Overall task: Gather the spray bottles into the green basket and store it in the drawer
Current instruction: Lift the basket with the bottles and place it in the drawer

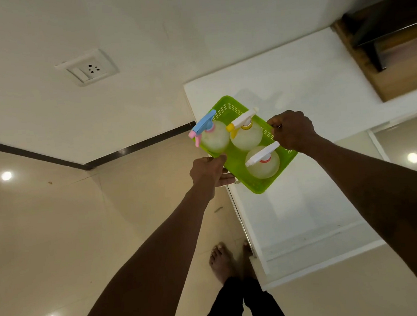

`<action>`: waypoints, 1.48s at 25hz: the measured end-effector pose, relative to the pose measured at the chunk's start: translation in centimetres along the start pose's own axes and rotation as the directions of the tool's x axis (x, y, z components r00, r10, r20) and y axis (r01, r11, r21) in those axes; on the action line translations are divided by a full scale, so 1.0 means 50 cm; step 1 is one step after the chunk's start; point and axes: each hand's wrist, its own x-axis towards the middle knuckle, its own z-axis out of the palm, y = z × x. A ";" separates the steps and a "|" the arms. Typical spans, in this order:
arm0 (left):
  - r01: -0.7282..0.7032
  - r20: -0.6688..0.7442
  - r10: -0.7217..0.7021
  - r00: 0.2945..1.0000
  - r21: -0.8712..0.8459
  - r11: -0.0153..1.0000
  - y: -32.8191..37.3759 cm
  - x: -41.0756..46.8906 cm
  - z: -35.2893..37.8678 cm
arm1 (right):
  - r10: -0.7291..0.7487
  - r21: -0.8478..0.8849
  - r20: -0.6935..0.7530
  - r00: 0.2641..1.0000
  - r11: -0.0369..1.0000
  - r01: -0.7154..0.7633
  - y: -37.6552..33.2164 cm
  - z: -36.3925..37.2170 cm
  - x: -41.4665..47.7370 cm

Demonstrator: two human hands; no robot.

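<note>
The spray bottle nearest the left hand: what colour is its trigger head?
Blue with a pink tip on the spray bottle, clearest in the head view.

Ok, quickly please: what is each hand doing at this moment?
Left hand: closed on the left edge of the green basket.
Right hand: closed on the basket's right edge.

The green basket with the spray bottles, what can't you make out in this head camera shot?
- Green basket floor: mostly covered by three spray bottles.
- Bottle labels and fill levels: hidden, seen from above.
- Right hand fingers: wrapped over the basket's rim, out of sight.
- Left hand grip: partly under the basket.
- Open drawer: back part hidden by the basket.
</note>
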 end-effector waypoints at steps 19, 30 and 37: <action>0.111 -0.076 -0.158 0.984 -0.430 0.896 -0.259 -0.204 0.372 | -0.297 0.124 0.027 0.954 0.948 0.292 0.334 -0.077 -0.067; 0.140 -0.103 -0.236 0.966 -0.559 0.817 -0.393 -0.188 0.484 | -0.310 0.097 0.056 0.949 0.948 0.304 0.453 -0.001 -0.090; 0.145 -0.092 -0.306 0.947 -0.729 0.669 -0.451 -0.169 0.530 | -0.403 0.168 0.025 0.915 0.904 0.394 0.491 0.072 -0.085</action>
